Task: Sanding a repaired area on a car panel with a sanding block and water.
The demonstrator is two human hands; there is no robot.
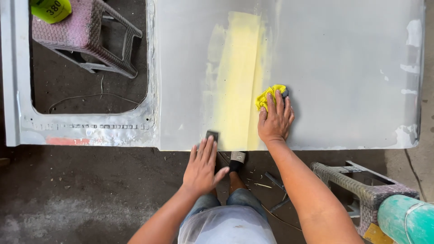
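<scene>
where panel (343,68) ends, left hand (202,167), open floor (90,194)

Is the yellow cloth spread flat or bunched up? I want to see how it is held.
Bunched up: the yellow cloth sits crumpled under the right hand fingers on the grey panel.

Place: auto body workshop
Shown by: primed grey car panel (343,68) smeared with yellow filler (237,77), propped over dirty concrete floor (81,199)

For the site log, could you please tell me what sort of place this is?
Probably a vehicle body repair workshop: a large grey metal panel with a yellow filler patch, a bare dusty concrete floor, and woven plastic stools.
</scene>
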